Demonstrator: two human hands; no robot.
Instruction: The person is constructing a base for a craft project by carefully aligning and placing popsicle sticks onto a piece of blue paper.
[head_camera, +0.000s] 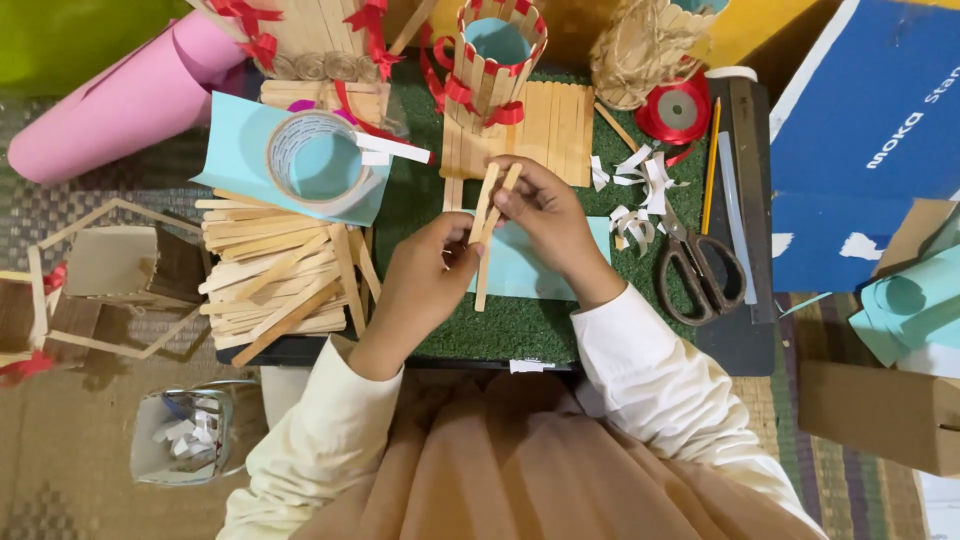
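Item: work in hand. We hold two flat pale wooden craft sticks (490, 215) over a sheet of light blue paper (530, 268) on the square of green artificial-turf mat (500, 325). Our left hand (425, 280) pinches their lower part between thumb and fingers; our right hand (545, 220) pinches the upper ends, which stand side by side, slightly fanned.

Item: done, as we judge it. A flat panel of joined wooden sticks (545, 125) lies beyond the hands; on it stands a round stick-walled cup with red ribbon bows and a blue lining (495, 55). A second ribboned stick piece (305, 35) sits farther left.

Item: left to do, as we judge it. A loose heap of unused wooden sticks (270, 275) lies left of the mat, so more assembly looks likely.

Item: supplies. A roll of wide clear tape (315, 155) on blue card; black-handled scissors (700, 265) right; white paper scraps (635, 195); a yellow pencil (712, 165); a spool of red ribbon (675, 110); a jute-twine bundle (640, 55).

Item: surroundings. No desk; all rests on a woven floor mat (60, 440). A rolled pink sheet (120, 100) far left, a blue cardboard box (870, 130) far right.
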